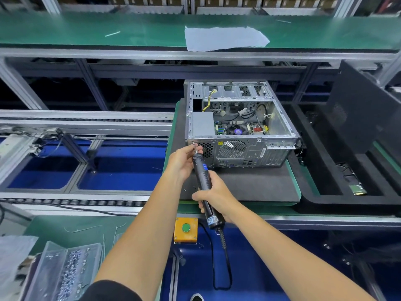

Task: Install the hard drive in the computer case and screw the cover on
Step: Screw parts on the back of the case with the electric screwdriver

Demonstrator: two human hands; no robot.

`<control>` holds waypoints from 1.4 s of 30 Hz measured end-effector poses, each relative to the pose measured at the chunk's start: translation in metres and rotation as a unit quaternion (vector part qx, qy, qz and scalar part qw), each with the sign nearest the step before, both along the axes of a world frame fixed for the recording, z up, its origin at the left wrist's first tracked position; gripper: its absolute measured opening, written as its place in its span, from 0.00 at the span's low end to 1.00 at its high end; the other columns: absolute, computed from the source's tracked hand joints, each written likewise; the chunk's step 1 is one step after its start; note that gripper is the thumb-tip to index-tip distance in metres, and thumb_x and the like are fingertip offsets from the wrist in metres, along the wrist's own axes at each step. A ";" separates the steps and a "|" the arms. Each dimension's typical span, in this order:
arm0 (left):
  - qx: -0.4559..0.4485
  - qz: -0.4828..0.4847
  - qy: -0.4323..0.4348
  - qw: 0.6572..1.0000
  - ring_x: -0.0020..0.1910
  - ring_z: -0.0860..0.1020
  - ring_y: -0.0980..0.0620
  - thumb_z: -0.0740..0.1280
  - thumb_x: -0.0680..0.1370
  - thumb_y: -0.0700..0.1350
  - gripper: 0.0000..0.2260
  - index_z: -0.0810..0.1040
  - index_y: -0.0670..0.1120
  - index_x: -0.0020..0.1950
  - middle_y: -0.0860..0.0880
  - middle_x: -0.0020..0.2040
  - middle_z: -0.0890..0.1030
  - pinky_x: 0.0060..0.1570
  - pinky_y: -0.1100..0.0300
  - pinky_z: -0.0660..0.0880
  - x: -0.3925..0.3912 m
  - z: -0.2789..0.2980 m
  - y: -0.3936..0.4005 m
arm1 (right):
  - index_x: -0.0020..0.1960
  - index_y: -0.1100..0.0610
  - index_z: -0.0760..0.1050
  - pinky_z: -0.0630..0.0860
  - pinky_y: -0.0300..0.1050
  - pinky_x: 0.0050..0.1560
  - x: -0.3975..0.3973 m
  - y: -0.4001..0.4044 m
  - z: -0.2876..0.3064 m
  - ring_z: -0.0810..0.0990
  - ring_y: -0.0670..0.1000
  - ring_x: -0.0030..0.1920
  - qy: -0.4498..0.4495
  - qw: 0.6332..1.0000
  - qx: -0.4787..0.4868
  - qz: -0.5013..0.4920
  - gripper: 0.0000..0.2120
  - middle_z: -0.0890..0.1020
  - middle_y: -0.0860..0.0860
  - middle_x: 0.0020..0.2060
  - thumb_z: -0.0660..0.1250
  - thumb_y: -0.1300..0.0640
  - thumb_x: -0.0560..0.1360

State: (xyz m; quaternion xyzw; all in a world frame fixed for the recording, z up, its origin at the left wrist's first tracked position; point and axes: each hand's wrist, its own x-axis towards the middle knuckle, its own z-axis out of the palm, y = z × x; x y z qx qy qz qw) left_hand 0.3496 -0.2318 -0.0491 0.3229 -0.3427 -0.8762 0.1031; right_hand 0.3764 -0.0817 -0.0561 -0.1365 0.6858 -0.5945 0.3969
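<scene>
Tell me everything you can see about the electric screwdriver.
The electric screwdriver is a slim black tool with a blue label and a black cord from its rear end. It slants up and left, its bit at the computer case's rear upper left corner. The right hand grips its body; the left hand steadies the tip.

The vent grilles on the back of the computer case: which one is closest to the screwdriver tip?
The small honeycomb grille at the left end of the case's rear panel, beside the screwdriver tip. The large round fan grille sits further right, toward the panel's middle.
</scene>
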 end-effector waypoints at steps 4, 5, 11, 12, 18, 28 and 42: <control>0.006 0.004 0.006 1.000 0.32 0.81 0.51 0.62 0.79 0.36 0.06 0.77 0.36 0.46 0.44 0.33 0.83 0.36 0.61 0.79 -0.001 0.002 -0.001 | 0.60 0.52 0.67 0.76 0.46 0.29 -0.002 -0.003 0.001 0.76 0.51 0.28 0.003 1.000 -0.002 -0.004 0.25 0.73 0.59 0.43 0.71 0.67 0.68; 0.006 0.005 0.007 1.000 0.31 0.81 0.51 0.62 0.79 0.36 0.06 0.77 0.36 0.45 0.45 0.33 0.83 0.35 0.61 0.79 -0.002 0.003 -0.001 | 0.59 0.52 0.67 0.76 0.46 0.29 -0.002 -0.003 0.001 0.75 0.51 0.28 0.004 1.000 -0.002 -0.004 0.24 0.73 0.59 0.43 0.71 0.67 0.68; 0.003 0.001 0.003 1.000 0.31 0.81 0.52 0.62 0.79 0.37 0.06 0.77 0.37 0.46 0.45 0.34 0.83 0.37 0.61 0.78 0.000 0.003 -0.002 | 0.59 0.52 0.67 0.77 0.46 0.30 -0.002 -0.005 0.004 0.76 0.51 0.28 -0.008 1.000 0.003 0.002 0.24 0.73 0.59 0.44 0.71 0.67 0.69; 0.002 0.000 0.001 1.000 0.31 0.81 0.52 0.62 0.79 0.38 0.06 0.77 0.37 0.46 0.45 0.34 0.83 0.36 0.61 0.78 0.000 0.003 -0.002 | 0.59 0.51 0.67 0.77 0.46 0.30 -0.002 -0.005 0.005 0.76 0.51 0.29 -0.010 1.000 0.003 0.003 0.24 0.74 0.59 0.44 0.71 0.67 0.69; -0.042 -0.015 -0.014 0.999 0.35 0.81 0.52 0.63 0.79 0.39 0.06 0.78 0.39 0.46 0.46 0.35 0.84 0.37 0.61 0.78 0.000 0.001 -0.005 | 0.59 0.51 0.67 0.77 0.46 0.29 0.002 -0.008 0.004 0.76 0.50 0.27 -0.002 1.000 0.003 -0.014 0.23 0.74 0.58 0.42 0.70 0.67 0.69; -0.090 -0.032 -0.041 0.995 0.33 0.81 0.52 0.65 0.78 0.38 0.05 0.78 0.38 0.47 0.45 0.36 0.84 0.38 0.61 0.79 -0.001 0.003 -0.013 | 0.53 0.48 0.67 0.80 0.58 0.41 0.019 -0.032 -0.002 0.78 0.55 0.34 0.010 0.997 0.008 -0.072 0.23 0.76 0.58 0.42 0.70 0.59 0.61; -0.737 -0.110 -0.116 0.657 0.54 0.75 0.48 0.61 0.75 0.43 0.13 0.77 0.44 0.58 0.47 0.56 0.79 0.51 0.60 0.70 -0.074 0.075 -0.055 | 0.53 0.53 0.69 0.77 0.47 0.33 0.015 -0.029 0.002 0.77 0.52 0.28 -0.023 0.997 -0.001 -0.069 0.19 0.76 0.55 0.39 0.69 0.62 0.64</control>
